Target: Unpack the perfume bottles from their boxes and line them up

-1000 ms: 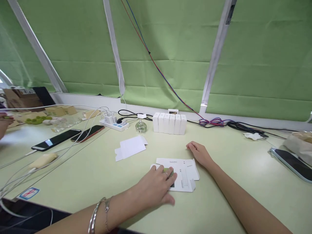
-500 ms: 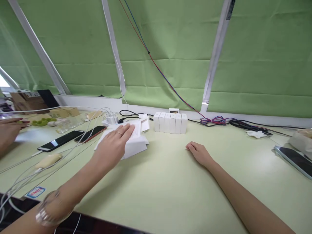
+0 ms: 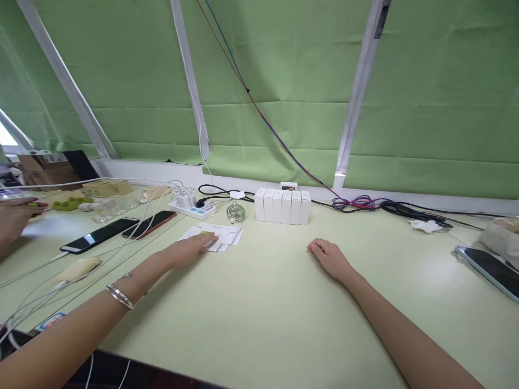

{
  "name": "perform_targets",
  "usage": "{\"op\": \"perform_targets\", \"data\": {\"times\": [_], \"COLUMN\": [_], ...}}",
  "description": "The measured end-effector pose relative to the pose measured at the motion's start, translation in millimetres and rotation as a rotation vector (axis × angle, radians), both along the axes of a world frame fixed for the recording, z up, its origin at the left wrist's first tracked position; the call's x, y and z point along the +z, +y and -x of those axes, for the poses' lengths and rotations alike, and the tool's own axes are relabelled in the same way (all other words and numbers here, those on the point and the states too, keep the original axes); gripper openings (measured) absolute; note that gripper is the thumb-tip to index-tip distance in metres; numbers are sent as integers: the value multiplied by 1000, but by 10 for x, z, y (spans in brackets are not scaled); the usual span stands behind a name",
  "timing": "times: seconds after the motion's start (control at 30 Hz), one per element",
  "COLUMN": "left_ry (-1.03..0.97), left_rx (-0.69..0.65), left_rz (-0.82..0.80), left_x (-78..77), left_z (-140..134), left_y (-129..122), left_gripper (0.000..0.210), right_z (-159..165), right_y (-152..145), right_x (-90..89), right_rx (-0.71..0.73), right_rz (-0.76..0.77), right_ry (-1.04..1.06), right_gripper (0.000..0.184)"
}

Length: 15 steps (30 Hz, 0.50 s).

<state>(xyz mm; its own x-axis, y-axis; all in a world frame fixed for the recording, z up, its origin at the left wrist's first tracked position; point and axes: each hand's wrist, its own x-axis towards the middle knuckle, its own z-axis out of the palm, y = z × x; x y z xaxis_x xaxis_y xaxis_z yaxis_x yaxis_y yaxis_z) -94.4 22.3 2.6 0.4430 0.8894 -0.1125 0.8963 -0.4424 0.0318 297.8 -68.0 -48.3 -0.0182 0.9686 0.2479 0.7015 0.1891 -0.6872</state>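
My left hand point(image 3: 188, 252) lies with its fingers stretched out on a low, loose pile of white papers point(image 3: 229, 236) left of centre. It wears a ring, and bracelets circle the wrist. Part of the pile is hidden beneath the palm. To the right, my right hand point(image 3: 329, 256) rests on the table with its fingers curled in and nothing showing in them. Beyond both hands, a row of several small white boxes point(image 3: 283, 207) stands upright, side by side. A small coiled greenish clear item point(image 3: 235, 212) sits just behind the papers; its kind is unclear.
Left of the papers are a white power strip point(image 3: 192, 209), two phones point(image 3: 99, 235) and white cables. Another person's hand point(image 3: 14, 219) is at the far left. Black cables point(image 3: 413, 209) run along the back. A third phone point(image 3: 490, 272) lies at the right edge.
My left hand has come down with the papers, which were raised and tilted and now lie flat. The coiled item and power strip behind them have come into view. My right hand stays put.
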Motion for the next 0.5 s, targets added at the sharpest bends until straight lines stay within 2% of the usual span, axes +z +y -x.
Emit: {"op": "perform_targets", "data": {"times": [0.1,0.2,0.33,0.43,0.5], "left_ry": [10,-25,-78,-126,-137], "left_rx": [16,53,48,-75,-109], "left_rz": [7,-1,-58,-25,-15], "left_x": [2,112,503,816,949], "left_z": [-27,-63,-323,-745,-1057], "left_y": [55,80,273,569,786], "left_gripper": [57,62,81,89,88], "right_z": [-1,3,15,19,21], "right_y": [1,13,34,43,47], "right_x": [6,-3,-22,-33,-39], "right_rx": [1,-1,-3,-12,-17], "right_rz": [-5,-12,-25,-31,-36], "right_ry": [-6,-7,0,8,12], "right_gripper": [29,30,30,30,30]}}
